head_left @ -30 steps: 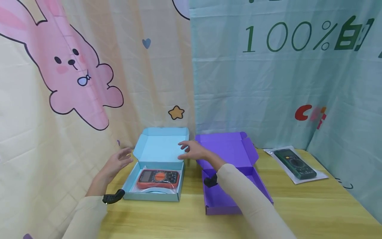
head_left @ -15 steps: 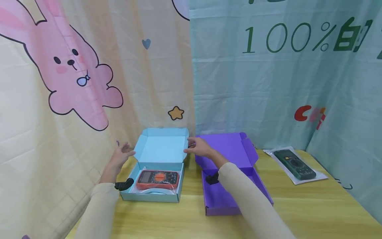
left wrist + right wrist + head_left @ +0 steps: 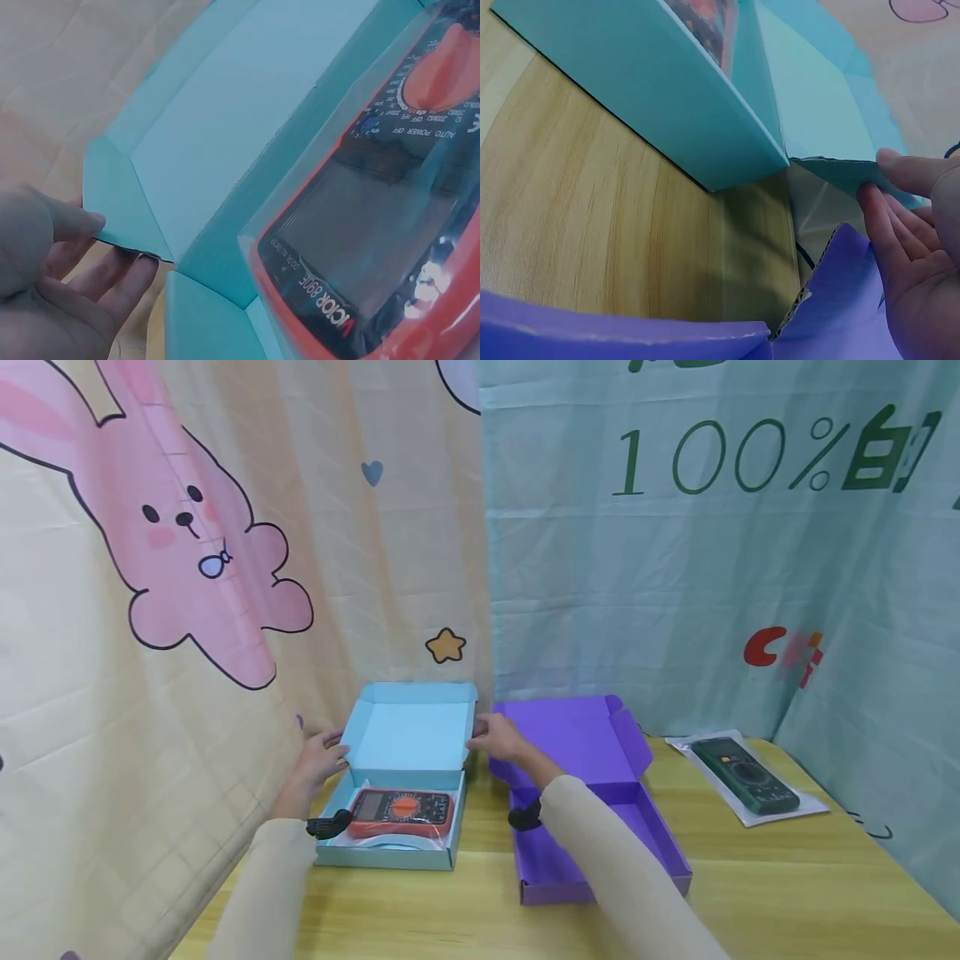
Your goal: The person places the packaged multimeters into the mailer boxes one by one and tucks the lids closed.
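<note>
The open blue box [image 3: 384, 857] stands left, lid [image 3: 408, 727] raised at its far side, red multimeter [image 3: 402, 810] inside. Left hand [image 3: 318, 766] and right hand [image 3: 501, 739] each pinch a side flap [image 3: 124, 199], apparently readying the lid; swinging it near calls for even movement.

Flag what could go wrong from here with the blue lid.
The right hand pinches the blue lid near the purple flap, which might snag. The left hand grips the opposite side, so uneven pulls could crease it. If the lid folds down, plastic around the red multimeter might catch.
</note>
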A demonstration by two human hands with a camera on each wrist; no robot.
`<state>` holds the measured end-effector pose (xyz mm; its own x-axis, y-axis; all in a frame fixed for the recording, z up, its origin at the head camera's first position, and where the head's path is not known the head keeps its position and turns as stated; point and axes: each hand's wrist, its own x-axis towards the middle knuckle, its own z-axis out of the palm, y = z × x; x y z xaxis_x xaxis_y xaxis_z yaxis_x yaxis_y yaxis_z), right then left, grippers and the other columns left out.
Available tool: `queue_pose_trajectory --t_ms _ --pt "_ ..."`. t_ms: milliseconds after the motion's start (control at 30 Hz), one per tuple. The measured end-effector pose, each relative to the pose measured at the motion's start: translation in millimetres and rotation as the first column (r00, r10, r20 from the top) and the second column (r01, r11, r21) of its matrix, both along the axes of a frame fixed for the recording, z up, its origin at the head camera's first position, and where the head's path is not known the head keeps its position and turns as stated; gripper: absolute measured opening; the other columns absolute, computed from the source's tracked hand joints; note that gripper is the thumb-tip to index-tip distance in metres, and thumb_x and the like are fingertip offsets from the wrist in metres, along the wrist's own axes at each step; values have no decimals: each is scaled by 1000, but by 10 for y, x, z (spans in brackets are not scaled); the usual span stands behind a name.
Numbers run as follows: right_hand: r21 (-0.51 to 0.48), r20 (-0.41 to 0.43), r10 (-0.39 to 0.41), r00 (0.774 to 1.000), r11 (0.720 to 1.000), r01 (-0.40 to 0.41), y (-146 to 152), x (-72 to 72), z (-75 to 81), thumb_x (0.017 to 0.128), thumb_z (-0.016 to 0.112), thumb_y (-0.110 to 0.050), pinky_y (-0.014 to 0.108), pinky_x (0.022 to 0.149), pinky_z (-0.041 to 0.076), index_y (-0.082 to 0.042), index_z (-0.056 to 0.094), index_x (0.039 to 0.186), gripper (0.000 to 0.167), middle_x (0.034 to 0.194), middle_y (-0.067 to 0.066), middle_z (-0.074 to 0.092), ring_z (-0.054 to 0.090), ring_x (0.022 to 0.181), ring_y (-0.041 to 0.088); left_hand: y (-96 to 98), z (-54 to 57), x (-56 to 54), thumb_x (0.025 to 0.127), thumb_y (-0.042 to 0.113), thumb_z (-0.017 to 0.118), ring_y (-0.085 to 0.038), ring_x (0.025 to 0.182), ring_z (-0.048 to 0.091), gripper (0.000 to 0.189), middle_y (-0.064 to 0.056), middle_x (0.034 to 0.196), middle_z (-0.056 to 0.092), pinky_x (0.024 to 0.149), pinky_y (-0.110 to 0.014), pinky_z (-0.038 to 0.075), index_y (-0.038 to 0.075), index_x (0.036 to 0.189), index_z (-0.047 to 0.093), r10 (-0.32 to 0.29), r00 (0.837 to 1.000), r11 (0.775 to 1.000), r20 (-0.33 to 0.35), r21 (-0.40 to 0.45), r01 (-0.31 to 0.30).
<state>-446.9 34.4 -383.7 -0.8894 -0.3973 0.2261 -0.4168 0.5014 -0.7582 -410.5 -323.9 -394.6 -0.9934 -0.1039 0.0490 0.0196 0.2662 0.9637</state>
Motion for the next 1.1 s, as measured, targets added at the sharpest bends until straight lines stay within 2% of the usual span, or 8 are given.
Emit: queue_pose_trajectory --t_ms 133,267,433,633,767,933,1100 --pt "-16 40 -3 999 1000 3 -17 9 -18 96 75 -12 42 92 57 12 45 148 64 117 20 71 69 107 33 11 -14 -20 108 -2 42 -47 138 42 49 -32 156 34 110 -52 41 -9 155 32 19 1000 999 -24 34 -18" --pt "-21 48 16 999 1000 -15 -38 37 -35 101 69 -15 43 92 57 8 43 150 60 119 19 70 68 108 32 30 -22 -6 107 -2 44 -46 139 41 48 -32 155 36 112 -52 40 -9 154 35 23 999 999 -36 29 -22" --pt "-42 50 43 998 998 -41 -89 94 -9 105 61 -14 46 95 54 6 39 151 55 131 23 63 63 119 35 20 2 17 107 2 50 -45 142 39 49 -30 156 36 113 -52 38 -7 153 38 24 999 999 -40 27 -23" --pt "-91 95 8 995 996 0 -138 127 1 101 69 -12 49 100 52 -2 44 144 51 139 25 56 56 128 39 -19 -21 50 107 6 54 -45 141 41 46 -29 155 38 113 -50 39 -7 150 41 17 998 1000 -53 25 -15" --pt "-108 115 -5 993 994 17 -143 145 -11 98 73 -12 50 100 51 -6 44 139 50 140 25 55 55 129 39 -49 -42 63 107 5 54 -45 142 39 43 -29 154 38 113 -51 38 -8 146 42 -5 998 1000 -67 17 6" --pt "-151 121 35 992 988 -16 -155 145 -20 96 75 -6 47 96 54 -4 45 136 50 132 25 59 59 124 38 -88 -65 78 106 1 55 -47 142 37 42 -30 153 36 111 -51 39 -10 144 39 -46 995 997 -85 58 51" --pt "-149 136 36 990 989 -15 -168 174 -8 95 75 -6 47 97 54 1 44 143 58 131 24 61 60 121 37 -112 -83 85 105 -2 55 -45 134 47 42 -29 144 42 106 -46 45 -9 143 37 -91 990 989 -104 106 102"
